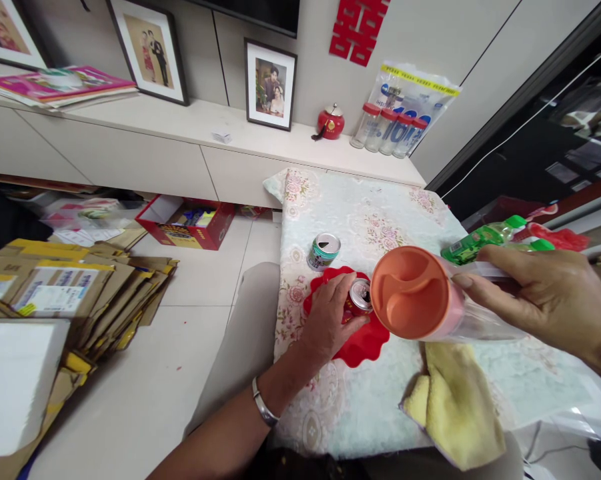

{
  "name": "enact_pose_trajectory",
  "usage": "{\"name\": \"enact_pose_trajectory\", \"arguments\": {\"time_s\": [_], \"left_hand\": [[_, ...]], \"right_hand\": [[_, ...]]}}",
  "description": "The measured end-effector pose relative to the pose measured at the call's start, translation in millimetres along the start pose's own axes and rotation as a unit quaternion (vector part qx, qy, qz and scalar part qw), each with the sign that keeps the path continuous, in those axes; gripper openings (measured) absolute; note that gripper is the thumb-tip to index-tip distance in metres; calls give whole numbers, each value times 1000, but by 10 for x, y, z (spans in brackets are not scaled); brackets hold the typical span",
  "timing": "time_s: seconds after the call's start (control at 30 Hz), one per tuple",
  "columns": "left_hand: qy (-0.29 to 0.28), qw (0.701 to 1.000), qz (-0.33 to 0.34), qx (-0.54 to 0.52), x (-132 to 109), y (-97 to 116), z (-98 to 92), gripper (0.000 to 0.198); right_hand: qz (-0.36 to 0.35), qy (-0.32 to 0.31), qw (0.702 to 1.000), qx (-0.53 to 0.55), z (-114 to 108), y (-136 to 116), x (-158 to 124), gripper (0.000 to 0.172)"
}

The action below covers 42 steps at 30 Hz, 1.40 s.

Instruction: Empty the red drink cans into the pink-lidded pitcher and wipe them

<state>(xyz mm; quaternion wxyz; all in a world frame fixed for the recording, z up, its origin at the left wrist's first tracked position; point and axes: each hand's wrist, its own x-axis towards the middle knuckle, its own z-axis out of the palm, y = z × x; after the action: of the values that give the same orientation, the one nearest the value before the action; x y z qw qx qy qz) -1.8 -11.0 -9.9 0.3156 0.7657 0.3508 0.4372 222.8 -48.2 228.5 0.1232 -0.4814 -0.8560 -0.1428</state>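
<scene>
My left hand (327, 320) is wrapped round a red drink can (361, 297), whose opened top shows. The can is at a red wavy-edged tray (363, 348); whether it rests on it is hidden. My right hand (555, 300) grips the handle of a clear pitcher (485, 323) with an orange lid (410, 292). The pitcher is tilted to the left, and its lid is close beside the can's top. I cannot make out any liquid running between them. Behind the tray stands an opened green can (324, 251). A yellow cloth (453, 407) lies at the table's near side.
A flowered cloth covers the table (345, 207). Green-capped bottles (485, 239) lie at its right. Red-lidded jars (380, 130), a red pot (331, 122) and framed photos (270, 83) stand on the cabinet. Flattened cartons (130, 293) and a red box (195, 223) are on the floor at left.
</scene>
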Motion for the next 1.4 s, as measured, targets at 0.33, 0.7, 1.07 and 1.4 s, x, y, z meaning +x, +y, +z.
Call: {"name": "enact_pose_trajectory", "arguments": {"time_s": [0.33,0.7,1.07,1.4], "left_hand": [[8,1000,12,0,-7,-2,3,77],[13,1000,17,1,-18,-28,16,78],[14,1000,20,-7,-18,-29,18,78],[6,1000,11,1,-20,-31,20,79]], "right_hand": [[5,-5,1000,0,-4,9,-20,62],[4,-3,1000,-2,3,-6,11,62],[16,-9,1000,-6,8,7,-24,62],[16,-5,1000,-6,-5,3,-21,63]]}}
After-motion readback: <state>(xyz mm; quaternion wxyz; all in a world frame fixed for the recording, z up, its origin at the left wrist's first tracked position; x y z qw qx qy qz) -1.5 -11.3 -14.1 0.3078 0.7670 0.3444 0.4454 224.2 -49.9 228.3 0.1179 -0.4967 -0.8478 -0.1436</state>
